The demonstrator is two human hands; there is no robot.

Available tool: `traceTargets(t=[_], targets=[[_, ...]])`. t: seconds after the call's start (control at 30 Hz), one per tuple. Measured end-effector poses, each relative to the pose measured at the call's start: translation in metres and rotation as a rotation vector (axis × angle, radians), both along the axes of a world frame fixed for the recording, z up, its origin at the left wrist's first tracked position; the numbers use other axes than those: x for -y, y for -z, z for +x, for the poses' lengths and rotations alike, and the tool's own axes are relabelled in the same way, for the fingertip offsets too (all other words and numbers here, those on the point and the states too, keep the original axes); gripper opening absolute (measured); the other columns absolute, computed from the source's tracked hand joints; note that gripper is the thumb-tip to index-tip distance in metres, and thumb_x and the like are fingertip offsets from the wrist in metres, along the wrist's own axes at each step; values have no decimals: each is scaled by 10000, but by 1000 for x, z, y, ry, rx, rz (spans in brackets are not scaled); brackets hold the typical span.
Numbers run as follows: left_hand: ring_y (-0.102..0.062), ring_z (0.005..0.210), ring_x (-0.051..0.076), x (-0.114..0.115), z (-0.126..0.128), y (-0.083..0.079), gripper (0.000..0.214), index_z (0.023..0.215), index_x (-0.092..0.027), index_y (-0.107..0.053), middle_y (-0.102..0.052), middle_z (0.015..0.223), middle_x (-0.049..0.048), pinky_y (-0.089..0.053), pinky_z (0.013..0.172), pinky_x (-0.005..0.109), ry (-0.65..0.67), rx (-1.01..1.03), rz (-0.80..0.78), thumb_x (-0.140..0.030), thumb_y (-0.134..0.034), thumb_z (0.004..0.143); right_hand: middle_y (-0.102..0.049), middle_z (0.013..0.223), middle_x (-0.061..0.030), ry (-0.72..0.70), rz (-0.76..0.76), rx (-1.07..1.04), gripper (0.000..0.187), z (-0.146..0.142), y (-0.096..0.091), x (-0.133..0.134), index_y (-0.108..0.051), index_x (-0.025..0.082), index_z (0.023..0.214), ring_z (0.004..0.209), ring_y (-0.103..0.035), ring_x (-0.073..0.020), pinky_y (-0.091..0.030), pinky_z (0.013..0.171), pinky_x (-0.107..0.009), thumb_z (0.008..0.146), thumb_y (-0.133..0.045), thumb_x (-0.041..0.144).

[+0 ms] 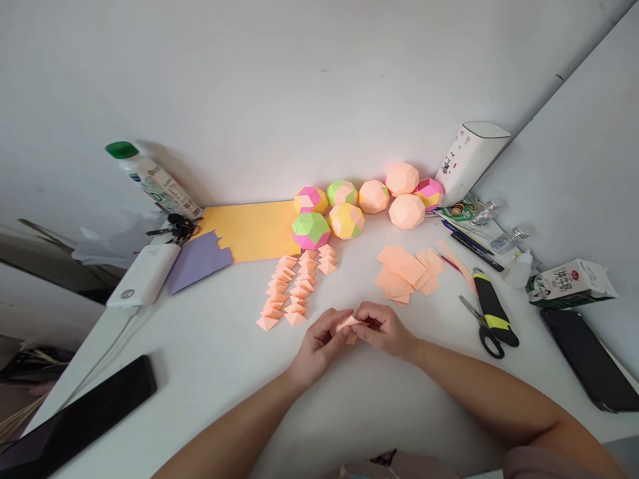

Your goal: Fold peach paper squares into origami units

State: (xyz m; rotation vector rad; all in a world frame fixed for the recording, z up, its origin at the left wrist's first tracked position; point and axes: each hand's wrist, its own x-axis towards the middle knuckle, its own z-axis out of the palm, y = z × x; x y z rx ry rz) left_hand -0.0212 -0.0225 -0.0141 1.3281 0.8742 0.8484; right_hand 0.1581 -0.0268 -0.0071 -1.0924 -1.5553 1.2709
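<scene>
Near the front middle of the table, my left hand (319, 344) and my right hand (387, 328) meet on a small peach paper piece (352, 322). Fingers and thumbs of both hands pinch it, covering much of its shape. Just beyond my left hand stand rows of folded peach paper units (298, 290), overlapping one another. A loose pile of flat peach paper pieces (402, 271) lies past my right hand. Farther back, several faceted paper balls (346, 221) in peach, yellow, green and pink sit against the wall, one resting on top of others.
Scissors (483, 327) and a black-yellow utility knife (494, 307) lie on the right, near pens (472, 245), a small carton (569, 282) and a dark phone (592, 359). Left are a yellow sheet (249, 229), a purple sheet (200, 261), a white power bank (144, 276), a bottle (157, 181) and another phone (84, 416).
</scene>
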Motion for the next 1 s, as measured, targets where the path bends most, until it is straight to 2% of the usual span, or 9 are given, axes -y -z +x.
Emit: traceTargets(t=[0.1, 0.23, 0.5, 0.63, 0.8, 1.0], targets=[[-428, 688, 118, -2, -1, 3, 270, 1106, -274, -629, -426, 763, -8, -387, 621, 242, -11, 79, -15, -311, -576, 844, -390, 608, 41, -21, -41, -15, 248, 1, 1, 0, -460, 176, 647, 527, -349, -91, -297, 481, -228, 798, -598, 316], [-432, 685, 119, -4, -3, 4, 244, 1074, -274, -654, -436, 755, -4, -370, 609, 241, 10, 141, -31, -289, -581, 841, -344, 576, 55, -39, -92, -26, 286, 2, 1, 0, -431, 179, 639, 510, -309, -85, -270, 463, -222, 795, -598, 352], [-481, 747, 131, -4, -4, 1, 255, 1055, -331, -678, -467, 859, 19, -400, 638, 259, 105, 235, -36, -252, -559, 845, -364, 554, 56, -77, -116, -13, 269, 2, 0, -1, -430, 179, 641, 499, -301, -82, -250, 450, -218, 799, -588, 328], [-490, 778, 142, -5, -4, 0, 249, 1048, -312, -688, -479, 865, 28, -416, 680, 277, 133, 202, -28, -258, -551, 847, -346, 556, 59, -74, -132, -3, 279, 2, -1, -1, -422, 179, 630, 497, -291, -80, -242, 446, -217, 792, -594, 327], [-494, 763, 144, -4, -4, -1, 289, 1132, -292, -632, -479, 859, 26, -425, 672, 278, 115, 144, -53, -298, -537, 859, -376, 582, 49, -74, -83, -27, 260, 2, 2, 0, -436, 176, 634, 513, -318, -84, -269, 466, -223, 795, -595, 303], [-456, 679, 122, -1, -2, 0, 304, 1119, -252, -628, -437, 782, 2, -395, 576, 231, 33, 36, -64, -360, -560, 843, -428, 599, 32, -33, -93, -46, 266, 2, 1, 0, -494, 172, 632, 528, -359, -95, -300, 477, -230, 797, -602, 351]])
